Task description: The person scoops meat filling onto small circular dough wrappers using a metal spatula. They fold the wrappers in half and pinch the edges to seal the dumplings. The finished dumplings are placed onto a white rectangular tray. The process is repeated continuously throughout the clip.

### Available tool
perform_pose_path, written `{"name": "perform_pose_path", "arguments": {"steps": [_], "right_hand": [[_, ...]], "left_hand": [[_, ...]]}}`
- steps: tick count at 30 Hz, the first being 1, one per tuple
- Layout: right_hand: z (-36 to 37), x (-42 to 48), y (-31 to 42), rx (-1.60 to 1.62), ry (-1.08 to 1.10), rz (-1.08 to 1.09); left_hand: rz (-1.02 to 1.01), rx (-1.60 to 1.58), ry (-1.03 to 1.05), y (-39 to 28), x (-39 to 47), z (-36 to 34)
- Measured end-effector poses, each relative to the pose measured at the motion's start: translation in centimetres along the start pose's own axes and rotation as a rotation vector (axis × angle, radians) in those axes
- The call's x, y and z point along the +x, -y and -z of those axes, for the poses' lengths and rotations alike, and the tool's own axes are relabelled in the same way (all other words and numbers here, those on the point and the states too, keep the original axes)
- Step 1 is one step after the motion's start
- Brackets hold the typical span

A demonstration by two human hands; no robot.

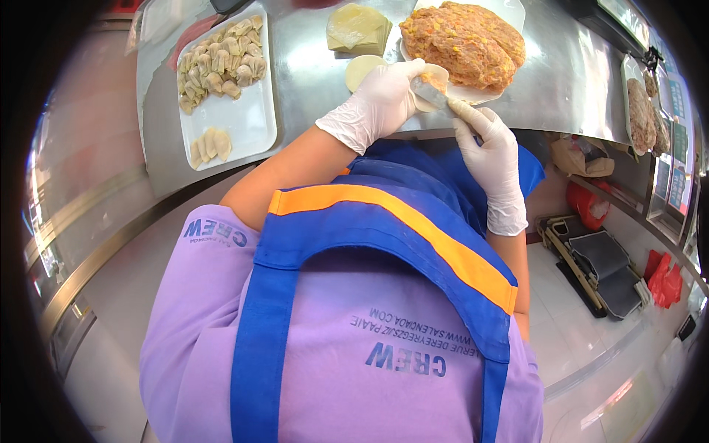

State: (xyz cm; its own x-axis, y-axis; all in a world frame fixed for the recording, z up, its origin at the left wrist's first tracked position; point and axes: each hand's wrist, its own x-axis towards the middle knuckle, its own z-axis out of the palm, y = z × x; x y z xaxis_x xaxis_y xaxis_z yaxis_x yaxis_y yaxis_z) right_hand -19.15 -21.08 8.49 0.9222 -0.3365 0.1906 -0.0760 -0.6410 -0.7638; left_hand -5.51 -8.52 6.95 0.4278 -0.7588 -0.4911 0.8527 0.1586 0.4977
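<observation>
In a white glove, my left hand [385,94] holds a round dumpling wrapper [438,73] with a dab of orange filling on it. My gloved right hand [487,138] grips a flat spreader [429,92], its blade lying against the wrapper and filling. Just beyond the hands, a large mound of minced filling [465,44] with yellow and orange bits rests on a white tray [507,8]. Round wrappers [363,71] lie beside my left hand, partly hidden by it. Behind them sits a stack of square yellowish wrappers [357,29].
A white tray [252,119] at the left carries many folded wontons [221,58] and several half-moon dumplings [210,145]. The steel table [310,105] ends close to my apron. At far right, another tray holds minced meat [640,113]. A folded chair [598,266] and red bucket [588,202] stand below.
</observation>
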Motion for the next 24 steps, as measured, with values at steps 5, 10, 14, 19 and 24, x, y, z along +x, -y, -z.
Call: {"name": "perform_pose_path", "arguments": {"steps": [5, 10, 14, 19, 24], "right_hand": [[3.1, -0.2, 0.2, 0.010, 0.056, -0.132], [0.4, -0.1, 1.3, -0.008, -0.137, -0.011], [1.6, -0.5, 1.7, -0.102, 0.037, -0.046], [2.3, -0.9, -0.2, 0.486, -0.249, -0.197], [0.5, -0.8, -0.2, 0.184, -0.110, -0.096]], "left_hand": [[-0.035, -0.256, 0.090, -0.7, -0.6, 0.1], [-0.135, -0.280, 0.124, -0.8, -0.7, -2.6], [-0.165, -0.286, 0.051, -0.3, -0.6, -1.5], [-0.187, -0.347, 0.134, -1.0, -0.6, -1.0], [-0.181, -0.372, 0.055, -0.6, -0.1, -1.9]]}}
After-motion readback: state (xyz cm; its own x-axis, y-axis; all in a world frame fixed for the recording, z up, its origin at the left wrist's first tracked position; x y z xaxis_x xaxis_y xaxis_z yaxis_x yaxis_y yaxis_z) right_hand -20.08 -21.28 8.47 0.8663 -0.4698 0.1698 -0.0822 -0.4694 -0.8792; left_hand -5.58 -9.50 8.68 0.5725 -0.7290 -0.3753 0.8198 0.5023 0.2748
